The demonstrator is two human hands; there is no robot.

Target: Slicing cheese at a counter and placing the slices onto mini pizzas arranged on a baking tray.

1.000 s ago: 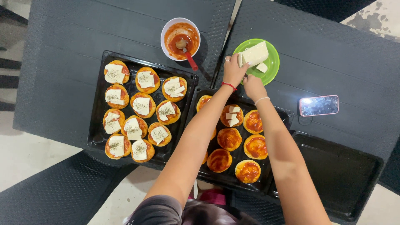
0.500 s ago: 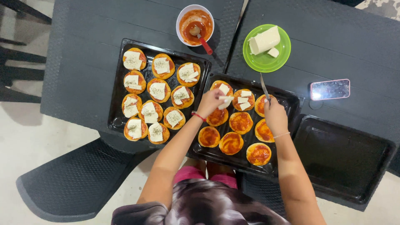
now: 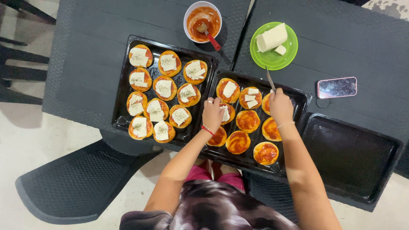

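1. Since a moment ago, both hands have come down from the green plate (image 3: 272, 59) to the middle tray (image 3: 298, 99), and the knife (image 3: 270, 79) now points up from the right hand.
2. The dark table (image 3: 85, 51) is the biggest thing, with bare room far left of the fingers and near its top edge.
3. An empty black tray (image 3: 349, 153) sits to the right of the right hand (image 3: 280, 106), close to the table edge.
4. A full tray (image 3: 121, 85) of little pizzas with white cheese lies left of the left hand (image 3: 212, 114).
5. A white bowl (image 3: 203, 5) of red sauce stands above the left fingers.
6. A phone (image 3: 337, 87) lies right of the right fingers.
7. The left fingers press a cheese slice (image 3: 224, 113) onto a small pizza, bent loosely.
8. The right fingers are closed tight around the knife.
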